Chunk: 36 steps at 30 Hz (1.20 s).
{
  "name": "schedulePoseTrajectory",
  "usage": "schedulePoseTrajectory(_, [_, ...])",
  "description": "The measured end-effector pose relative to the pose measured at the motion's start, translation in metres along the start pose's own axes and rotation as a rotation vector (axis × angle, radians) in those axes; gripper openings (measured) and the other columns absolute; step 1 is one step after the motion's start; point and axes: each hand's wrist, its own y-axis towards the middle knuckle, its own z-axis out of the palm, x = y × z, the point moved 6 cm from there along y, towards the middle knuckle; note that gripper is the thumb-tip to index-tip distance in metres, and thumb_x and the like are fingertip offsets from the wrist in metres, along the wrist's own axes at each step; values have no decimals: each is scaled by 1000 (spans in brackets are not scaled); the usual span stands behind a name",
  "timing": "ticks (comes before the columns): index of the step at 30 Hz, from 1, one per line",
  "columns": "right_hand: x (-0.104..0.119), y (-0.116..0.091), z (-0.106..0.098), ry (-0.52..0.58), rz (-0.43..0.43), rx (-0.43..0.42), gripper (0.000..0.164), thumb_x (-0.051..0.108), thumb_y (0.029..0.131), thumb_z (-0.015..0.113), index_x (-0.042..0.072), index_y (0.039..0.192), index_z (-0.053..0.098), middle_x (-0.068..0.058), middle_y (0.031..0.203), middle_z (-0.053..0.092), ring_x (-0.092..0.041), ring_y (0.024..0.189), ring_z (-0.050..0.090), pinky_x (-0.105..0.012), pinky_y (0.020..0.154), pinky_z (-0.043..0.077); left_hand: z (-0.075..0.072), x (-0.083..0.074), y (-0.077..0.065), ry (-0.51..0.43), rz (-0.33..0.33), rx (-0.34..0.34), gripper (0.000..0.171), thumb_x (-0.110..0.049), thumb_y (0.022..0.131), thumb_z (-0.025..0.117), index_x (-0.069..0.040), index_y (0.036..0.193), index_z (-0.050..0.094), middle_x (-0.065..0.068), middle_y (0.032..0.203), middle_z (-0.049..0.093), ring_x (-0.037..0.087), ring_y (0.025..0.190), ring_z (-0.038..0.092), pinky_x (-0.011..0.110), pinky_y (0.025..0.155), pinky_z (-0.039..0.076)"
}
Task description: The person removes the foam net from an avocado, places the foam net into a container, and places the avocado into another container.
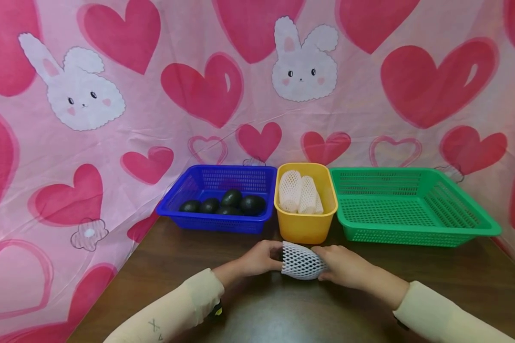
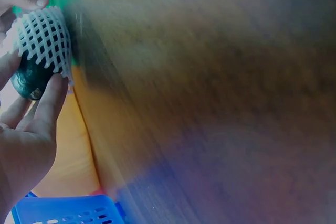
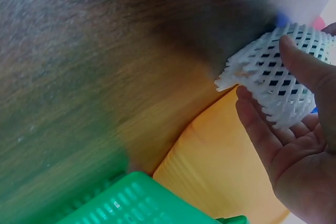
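Note:
A dark green avocado [image 2: 32, 77] sits partly inside a white foam net sleeve [image 1: 302, 261], held between both hands in front of the yellow bin. In the left wrist view the avocado's bare end sticks out of the sleeve toward the left hand [image 1: 259, 258]. That hand's thumb and fingers pinch the avocado near the sleeve's edge. From the other side, the right hand [image 1: 345, 267] grips the sleeve around the avocado. Its thumb presses on the mesh in the right wrist view, and the sleeve's loose end [image 3: 231, 74] pokes out beyond the fingers.
Behind the hands, a blue basket [image 1: 223, 223] with several bare avocados stands on the left. The yellow bin [image 1: 306, 228] in the middle contains several white foam sleeves [image 1: 291, 190]. A green basket [image 1: 412, 236] stands on the right. A heart-patterned cloth [image 1: 257, 109] hangs behind the brown table [image 1: 283, 314].

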Motion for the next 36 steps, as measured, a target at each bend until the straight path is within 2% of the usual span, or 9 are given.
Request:
schedulePoseTrajectory(6, [2, 2, -1, 21, -8, -23, 35, 13, 77, 83, 10, 103, 60, 4, 90, 66, -8, 78, 61, -32, 70, 55, 2, 2, 3, -26, -48, 18, 43, 5, 80, 73, 1, 120, 59, 10, 116, 66, 19, 106, 63, 29, 89, 50])
schedulePoseTrajectory(8, [2, 2, -1, 27, -11, -24, 32, 11, 77, 82, 10, 101, 61, 4, 88, 66, -7, 76, 60, -30, 69, 55, 4, 3, 4, -25, -54, 28, 43, 5, 80, 73, 2, 121, 58, 10, 115, 66, 18, 105, 62, 29, 89, 50])
schedulePoseTrajectory(12, [2, 3, -1, 27, -21, -36, 29, 8, 77, 81, 9, 99, 63, 5, 86, 66, -4, 74, 60, -27, 68, 55, 6, 1, 5, -13, -25, 50, 36, 7, 79, 72, 5, 113, 62, 9, 106, 69, 12, 95, 63, 24, 85, 50])
schedulePoseTrajectory(17, [3, 3, -3, 22, -45, -67, 26, 8, 78, 81, 9, 100, 67, 6, 87, 68, -4, 75, 61, -27, 68, 55, 6, -1, 3, 28, 2, 63, 23, 6, 79, 73, 4, 101, 65, 5, 92, 69, 6, 80, 60, 21, 75, 49])
schedulePoseTrajectory(21, [3, 0, -5, 15, -64, -94, 22, 10, 79, 80, 10, 98, 70, 7, 88, 69, -3, 75, 63, -27, 68, 55, 3, -1, 0, 49, 1, 75, 31, 3, 82, 74, 5, 112, 64, 6, 98, 70, 6, 84, 61, 21, 77, 50])
schedulePoseTrajectory(27, [0, -6, -10, 25, -55, -121, 16, 11, 79, 80, 14, 93, 74, 10, 86, 69, -3, 74, 64, -27, 67, 55, -5, 1, -3, 45, -64, 60, 55, -9, 83, 77, 6, 131, 55, 10, 114, 67, 10, 94, 63, 26, 85, 51])
schedulePoseTrajectory(36, [-7, -9, -22, -44, -11, -142, 12, 9, 78, 80, 13, 87, 73, 10, 77, 67, -1, 65, 58, -26, 59, 53, -13, 0, -7, 9, -67, 49, 50, -10, 84, 77, -4, 130, 60, 5, 116, 67, 10, 96, 64, 25, 82, 52])
